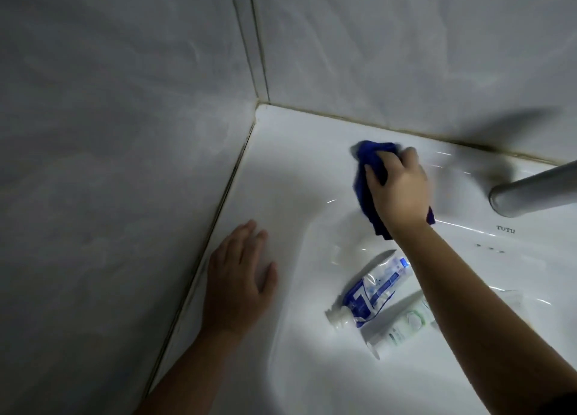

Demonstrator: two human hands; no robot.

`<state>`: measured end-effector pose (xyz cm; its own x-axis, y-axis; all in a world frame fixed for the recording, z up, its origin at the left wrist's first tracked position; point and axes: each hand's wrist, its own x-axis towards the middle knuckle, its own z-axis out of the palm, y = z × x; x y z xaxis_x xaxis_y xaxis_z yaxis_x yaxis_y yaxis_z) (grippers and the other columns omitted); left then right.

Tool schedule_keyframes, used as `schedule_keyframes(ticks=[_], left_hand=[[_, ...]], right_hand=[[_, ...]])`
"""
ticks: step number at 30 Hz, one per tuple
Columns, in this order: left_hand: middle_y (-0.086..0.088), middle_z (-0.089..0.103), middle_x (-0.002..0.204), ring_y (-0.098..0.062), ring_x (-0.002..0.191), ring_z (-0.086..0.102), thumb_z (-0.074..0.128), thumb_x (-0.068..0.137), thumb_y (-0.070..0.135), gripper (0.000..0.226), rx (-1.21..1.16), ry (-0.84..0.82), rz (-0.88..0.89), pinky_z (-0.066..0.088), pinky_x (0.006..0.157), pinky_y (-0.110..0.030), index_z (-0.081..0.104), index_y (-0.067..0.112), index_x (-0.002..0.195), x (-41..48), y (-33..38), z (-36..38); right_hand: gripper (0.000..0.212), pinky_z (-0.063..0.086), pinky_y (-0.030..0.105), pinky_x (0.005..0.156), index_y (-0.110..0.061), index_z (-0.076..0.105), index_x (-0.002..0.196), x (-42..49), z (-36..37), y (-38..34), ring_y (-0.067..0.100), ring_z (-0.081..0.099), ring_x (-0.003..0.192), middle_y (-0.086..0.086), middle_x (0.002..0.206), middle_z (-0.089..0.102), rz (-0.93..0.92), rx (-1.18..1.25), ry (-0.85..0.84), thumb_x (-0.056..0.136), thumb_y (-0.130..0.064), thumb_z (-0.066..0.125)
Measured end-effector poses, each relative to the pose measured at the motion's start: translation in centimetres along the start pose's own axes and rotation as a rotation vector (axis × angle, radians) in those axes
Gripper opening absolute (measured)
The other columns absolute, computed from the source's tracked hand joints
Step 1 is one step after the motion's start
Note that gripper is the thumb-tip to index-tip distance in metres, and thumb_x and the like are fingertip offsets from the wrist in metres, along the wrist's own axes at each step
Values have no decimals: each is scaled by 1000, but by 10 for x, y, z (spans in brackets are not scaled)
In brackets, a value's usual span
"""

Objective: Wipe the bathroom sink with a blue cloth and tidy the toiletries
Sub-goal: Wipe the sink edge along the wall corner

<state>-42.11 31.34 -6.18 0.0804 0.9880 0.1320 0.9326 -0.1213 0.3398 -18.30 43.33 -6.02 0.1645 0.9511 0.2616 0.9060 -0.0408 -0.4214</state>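
My right hand presses a bunched blue cloth onto the back ledge of the white sink, near the corner of the walls. My left hand lies flat and open on the sink's left rim, holding nothing. Inside the basin lie two tubes side by side: a blue and white toothpaste tube with its cap toward me, and a white tube with green print, partly hidden under my right forearm.
A grey metal faucet spout juts in from the right edge above the sink ledge. Grey marbled wall tiles close the sink in at the left and the back, meeting in a corner.
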Motion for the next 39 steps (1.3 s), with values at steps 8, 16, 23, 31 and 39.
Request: schedule_keyframes(ticks=[8, 16, 23, 31, 39], left_hand=[[-9, 51, 134, -24, 120, 46, 46, 82, 37, 49, -23, -28, -15, 40, 92, -39, 58, 11, 122, 0, 0, -3], [-21, 57, 124, -38, 111, 55, 43, 77, 34, 52, -129, -37, -32, 44, 92, -51, 62, 0, 112, -6, 6, -29], [-14, 58, 122, -16, 113, 45, 44, 87, 27, 40, -227, 124, -161, 30, 97, -20, 60, 2, 115, -122, 11, -67], [-12, 57, 122, -16, 112, 48, 43, 89, 27, 40, -204, 105, -232, 41, 93, -29, 60, 2, 115, -186, -1, -78], [-15, 54, 125, -17, 118, 43, 40, 91, 29, 45, -237, 172, -309, 31, 99, -20, 55, -1, 120, -238, -2, -86]], right_hand=[[32, 38, 33, 67, -12, 59, 116, 25, 57, -112, 33, 54, 93, 14, 119, 50, -465, 57, -230, 90, -28, 52], [34, 40, 36, 69, -12, 59, 116, -1, 29, -74, 36, 55, 90, 17, 110, 51, -295, 1, -219, 91, -33, 49], [28, 39, 31, 56, -13, 66, 98, -152, 14, -137, 29, 55, 69, 11, 87, 58, -573, 272, -328, 80, -32, 55], [26, 41, 32, 55, -10, 68, 96, -158, 11, -138, 33, 57, 66, 15, 83, 58, -565, 203, -279, 81, -29, 58], [26, 41, 30, 50, -13, 64, 98, -282, -17, -155, 29, 55, 65, 13, 92, 58, -581, 207, -347, 80, -31, 62]])
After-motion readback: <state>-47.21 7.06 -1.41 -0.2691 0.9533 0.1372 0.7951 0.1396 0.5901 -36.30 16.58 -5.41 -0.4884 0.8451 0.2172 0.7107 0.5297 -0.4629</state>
